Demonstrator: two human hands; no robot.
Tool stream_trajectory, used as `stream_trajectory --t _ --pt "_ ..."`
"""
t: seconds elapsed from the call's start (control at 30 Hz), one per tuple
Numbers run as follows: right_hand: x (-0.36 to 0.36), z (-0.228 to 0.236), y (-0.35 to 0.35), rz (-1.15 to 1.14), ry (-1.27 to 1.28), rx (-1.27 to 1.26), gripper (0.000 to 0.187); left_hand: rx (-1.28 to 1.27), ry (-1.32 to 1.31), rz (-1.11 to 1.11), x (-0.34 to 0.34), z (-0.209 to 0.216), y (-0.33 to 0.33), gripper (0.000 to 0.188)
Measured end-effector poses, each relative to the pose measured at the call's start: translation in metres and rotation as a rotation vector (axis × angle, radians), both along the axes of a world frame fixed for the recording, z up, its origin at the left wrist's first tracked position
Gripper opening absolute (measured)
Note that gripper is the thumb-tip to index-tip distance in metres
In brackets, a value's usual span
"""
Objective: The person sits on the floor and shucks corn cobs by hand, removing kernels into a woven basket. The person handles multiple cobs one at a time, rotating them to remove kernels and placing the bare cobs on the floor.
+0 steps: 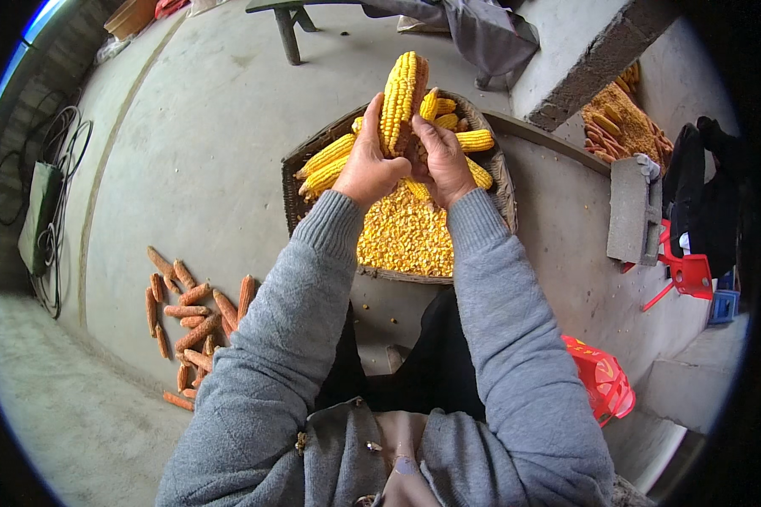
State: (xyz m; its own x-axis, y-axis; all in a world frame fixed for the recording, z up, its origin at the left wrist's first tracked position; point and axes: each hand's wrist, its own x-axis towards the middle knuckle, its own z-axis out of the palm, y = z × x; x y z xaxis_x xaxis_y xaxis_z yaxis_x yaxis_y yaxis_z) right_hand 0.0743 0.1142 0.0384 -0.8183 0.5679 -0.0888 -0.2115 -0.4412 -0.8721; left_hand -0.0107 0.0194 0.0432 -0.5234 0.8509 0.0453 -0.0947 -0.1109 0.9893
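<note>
Left hand [370,171] is wrapped round the near end of a yellow corn ear [400,97], right hand [445,162] pressed against its right side, fingertips kinda hidden. All that's above a big basket [506,182]. Bare cobs [196,334] piled left on the floor [203,160], more ears [325,156] in the basket's far part, loose kernels [406,237] near.
</note>
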Motion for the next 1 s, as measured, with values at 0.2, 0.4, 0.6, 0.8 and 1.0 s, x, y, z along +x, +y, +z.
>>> stream_trajectory --t 0.2,0.4,0.6,0.8,1.0 --pt "-0.008 -0.009 0.001 -0.134 -0.107 0.223 0.047 -0.07 0.046 0.038 0.009 -0.002 0.006 0.087" --pt "-0.011 -0.014 -0.004 -0.179 -0.051 0.258 0.047 0.035 0.118 0.103 0.003 -0.015 0.009 0.086" --pt "-0.012 -0.016 0.001 -0.133 -0.124 0.177 0.057 -0.102 0.325 0.078 0.016 -0.009 0.006 0.084" --pt "-0.017 -0.033 0.007 -0.208 -0.041 0.208 0.053 -0.055 0.258 0.078 0.017 -0.016 0.006 0.086" --pt "-0.02 -0.03 0.008 -0.295 -0.141 0.347 0.053 -0.119 0.449 0.084 0.021 -0.013 0.001 0.085"
